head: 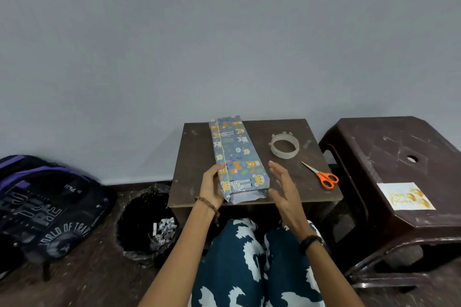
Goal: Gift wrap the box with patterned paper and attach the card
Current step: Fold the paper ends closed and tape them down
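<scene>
Dark worktop [197, 157] carried the wrapped box [237, 157]; left hand [212, 185] gripped its near-left edge, right hand [282, 182] hovered open just beside it.

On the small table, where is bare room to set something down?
The table's left strip, beside the wrapped box, is bare. So is the far right corner behind the tape roll. The near right is crowded: scissors, tape and the open right hand.
</scene>
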The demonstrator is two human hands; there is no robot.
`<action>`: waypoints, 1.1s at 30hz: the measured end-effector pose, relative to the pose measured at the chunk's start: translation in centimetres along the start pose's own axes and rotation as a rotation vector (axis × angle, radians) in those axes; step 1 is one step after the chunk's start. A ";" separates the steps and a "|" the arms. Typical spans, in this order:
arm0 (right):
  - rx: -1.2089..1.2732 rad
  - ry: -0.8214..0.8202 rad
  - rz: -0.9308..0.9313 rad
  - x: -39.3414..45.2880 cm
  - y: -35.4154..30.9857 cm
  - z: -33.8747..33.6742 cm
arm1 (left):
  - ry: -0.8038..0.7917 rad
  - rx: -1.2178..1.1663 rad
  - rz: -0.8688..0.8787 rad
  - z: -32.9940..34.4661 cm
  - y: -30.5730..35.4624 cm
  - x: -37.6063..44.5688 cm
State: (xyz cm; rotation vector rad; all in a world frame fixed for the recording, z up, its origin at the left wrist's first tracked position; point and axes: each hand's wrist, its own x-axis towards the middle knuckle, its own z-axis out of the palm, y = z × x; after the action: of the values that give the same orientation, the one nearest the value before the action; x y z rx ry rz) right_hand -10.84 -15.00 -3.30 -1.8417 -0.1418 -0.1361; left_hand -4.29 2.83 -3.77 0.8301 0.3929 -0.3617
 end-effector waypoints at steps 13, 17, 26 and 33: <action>-0.631 0.126 -0.310 0.8 4.9 2.3 | 0.110 0.538 0.425 -2.9 -3.0 -1.3; -0.755 0.140 -0.505 0.8 5.5 4.0 | -0.059 0.757 0.504 -5.8 -4.4 -2.7; -0.543 0.076 -0.417 4.5 5.6 6.0 | -0.009 1.081 0.633 -3.8 -4.3 -1.2; -0.283 0.249 -0.043 3.4 5.4 4.0 | 0.326 1.349 0.804 -3.5 -5.6 -0.6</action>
State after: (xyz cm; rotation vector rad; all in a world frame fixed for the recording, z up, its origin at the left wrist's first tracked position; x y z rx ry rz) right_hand -6.46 -12.57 -8.96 -2.0846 0.0134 -0.4325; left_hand -8.02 2.13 -9.18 2.2768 0.0279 0.3554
